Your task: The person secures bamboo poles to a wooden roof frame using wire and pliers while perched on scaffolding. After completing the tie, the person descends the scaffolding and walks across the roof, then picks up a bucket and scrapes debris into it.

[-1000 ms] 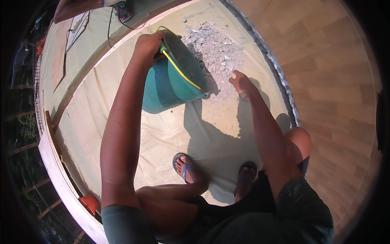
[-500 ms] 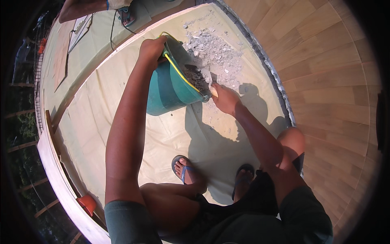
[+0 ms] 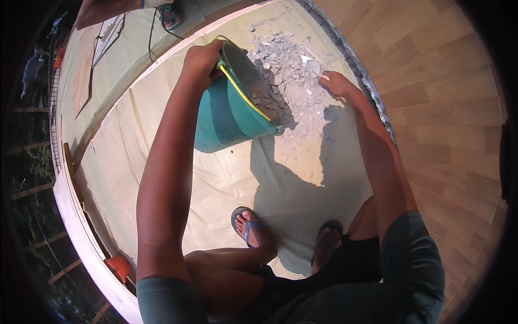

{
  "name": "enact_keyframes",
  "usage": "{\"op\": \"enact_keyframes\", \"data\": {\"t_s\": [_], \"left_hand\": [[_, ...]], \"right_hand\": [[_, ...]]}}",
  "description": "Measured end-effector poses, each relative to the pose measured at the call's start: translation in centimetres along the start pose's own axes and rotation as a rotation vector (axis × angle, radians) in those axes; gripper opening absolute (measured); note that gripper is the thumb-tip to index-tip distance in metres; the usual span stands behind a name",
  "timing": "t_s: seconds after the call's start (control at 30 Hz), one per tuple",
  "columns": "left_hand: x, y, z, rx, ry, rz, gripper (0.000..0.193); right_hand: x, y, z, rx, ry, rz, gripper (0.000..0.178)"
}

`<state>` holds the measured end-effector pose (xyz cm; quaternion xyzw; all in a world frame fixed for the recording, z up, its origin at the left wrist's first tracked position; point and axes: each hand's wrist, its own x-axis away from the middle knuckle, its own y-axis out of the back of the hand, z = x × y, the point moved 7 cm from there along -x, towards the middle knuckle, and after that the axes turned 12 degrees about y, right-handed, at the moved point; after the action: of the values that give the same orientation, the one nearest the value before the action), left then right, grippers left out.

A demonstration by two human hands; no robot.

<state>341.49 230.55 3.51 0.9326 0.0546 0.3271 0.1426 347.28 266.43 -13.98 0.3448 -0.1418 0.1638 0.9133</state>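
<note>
My left hand (image 3: 203, 60) grips the upper rim of a green bucket (image 3: 224, 121), which lies tilted on its side with its mouth facing the rubble. Its yellow handle (image 3: 237, 89) hangs across the opening. Grey rubble (image 3: 283, 70) lies heaped in front of the mouth, and some of it sits inside the lower rim. Out to the right, my right hand (image 3: 340, 86) is closed round the light handle of a trowel, whose greyish blade (image 3: 313, 67) rests at the right side of the heap.
A pale sheet (image 3: 162, 173) covers the surface under my sandalled feet. Wood-look tiles (image 3: 431, 108) lie beyond a rough edge (image 3: 372, 89) at right. Another person's foot (image 3: 171, 20) and a cable (image 3: 152, 40) are at the upper left. An orange container (image 3: 117, 267) sits lower left.
My right hand has moved with the trowel from the bucket's mouth up and right to the far side of the rubble. The left hand still holds the bucket in nearly the same place.
</note>
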Motion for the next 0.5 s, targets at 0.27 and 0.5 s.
{"op": "enact_keyframes", "data": {"t_s": [0.27,0.5], "left_hand": [[-0.4,-0.1,-0.3,-0.016,-0.013,-0.001,0.032],[0.1,-0.3,-0.1,0.000,-0.019,-0.002,0.032]], "right_hand": [[0.7,-4.2,2.4,-0.141,-0.011,0.038,0.059],[7.2,-9.0,10.5,0.243,0.183,0.052,0.050]]}}
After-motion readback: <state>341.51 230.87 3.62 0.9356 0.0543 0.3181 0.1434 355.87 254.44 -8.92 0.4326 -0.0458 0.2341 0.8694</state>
